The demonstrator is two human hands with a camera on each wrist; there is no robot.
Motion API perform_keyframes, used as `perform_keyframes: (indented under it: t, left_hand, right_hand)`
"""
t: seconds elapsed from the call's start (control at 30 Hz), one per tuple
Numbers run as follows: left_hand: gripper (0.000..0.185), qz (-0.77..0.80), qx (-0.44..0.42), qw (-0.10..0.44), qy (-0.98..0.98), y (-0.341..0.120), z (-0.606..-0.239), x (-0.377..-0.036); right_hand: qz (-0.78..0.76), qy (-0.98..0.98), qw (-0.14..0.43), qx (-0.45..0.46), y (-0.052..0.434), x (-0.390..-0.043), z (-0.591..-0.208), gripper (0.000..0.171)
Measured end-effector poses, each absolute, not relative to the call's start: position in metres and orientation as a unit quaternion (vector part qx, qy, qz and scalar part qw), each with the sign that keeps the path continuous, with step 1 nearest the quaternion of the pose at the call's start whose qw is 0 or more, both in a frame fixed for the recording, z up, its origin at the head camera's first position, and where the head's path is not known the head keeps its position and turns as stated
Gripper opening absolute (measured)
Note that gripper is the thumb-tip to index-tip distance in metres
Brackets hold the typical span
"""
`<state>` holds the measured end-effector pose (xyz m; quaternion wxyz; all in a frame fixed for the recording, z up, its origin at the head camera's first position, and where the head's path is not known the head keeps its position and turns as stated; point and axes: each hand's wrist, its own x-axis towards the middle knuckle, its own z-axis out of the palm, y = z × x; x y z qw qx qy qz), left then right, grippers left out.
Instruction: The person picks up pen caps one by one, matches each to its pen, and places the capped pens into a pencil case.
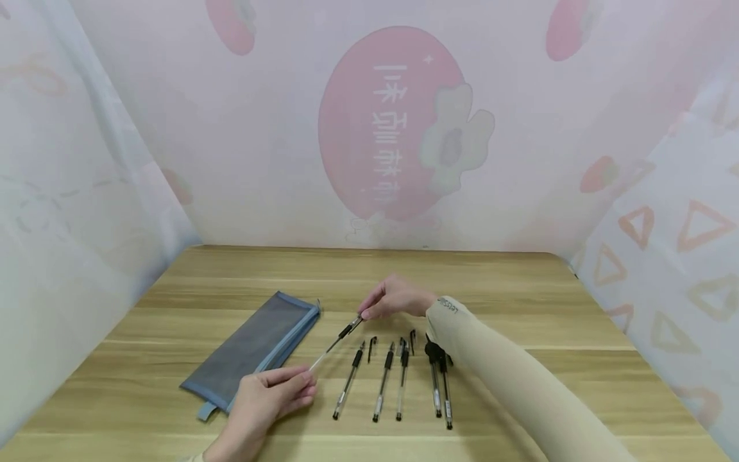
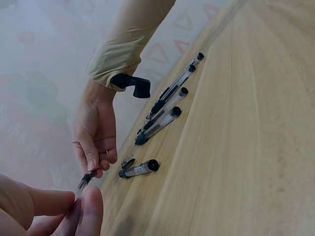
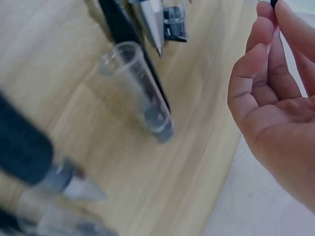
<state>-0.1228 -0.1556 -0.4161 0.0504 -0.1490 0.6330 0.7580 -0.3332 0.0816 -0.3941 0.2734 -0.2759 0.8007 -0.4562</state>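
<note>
The left hand [image 1: 274,391] and right hand [image 1: 395,298] pinch opposite ends of a slender clear-and-black plastic pen [image 1: 345,331], a flat grey-blue pouch [image 1: 248,350] beside the left fingers.

The sleeve [image 1: 514,388] carries dark lettering starting "Lets"; pale characters [image 1: 385,131] on the backdrop's [image 1: 260,160] pink circle [image 1: 352,122] are unclear.

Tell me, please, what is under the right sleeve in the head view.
Two pens stick out from under the right sleeve, their near lengths visible on the table. Their far ends are mostly covered; anything farther beneath the sleeve cannot be seen.
</note>
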Motion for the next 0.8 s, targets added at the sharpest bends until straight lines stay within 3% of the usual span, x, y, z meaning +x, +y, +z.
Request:
perform_keyframes:
  t: [0.57, 0.8]
  left_hand:
    - [0.032, 0.754, -0.183, 0.040, 0.630, -0.167, -0.426, -0.117]
    - [0.038, 0.751, -0.164, 0.094, 0.633, -0.170, -0.427, -0.117]
  right_hand:
    - [-0.457, 0.791, 0.297, -0.277, 0.059, -0.338, -0.410, 0.013]
    - [-0.436, 0.806, 0.279, -0.288, 0.054, -0.332, -0.407, 0.011]
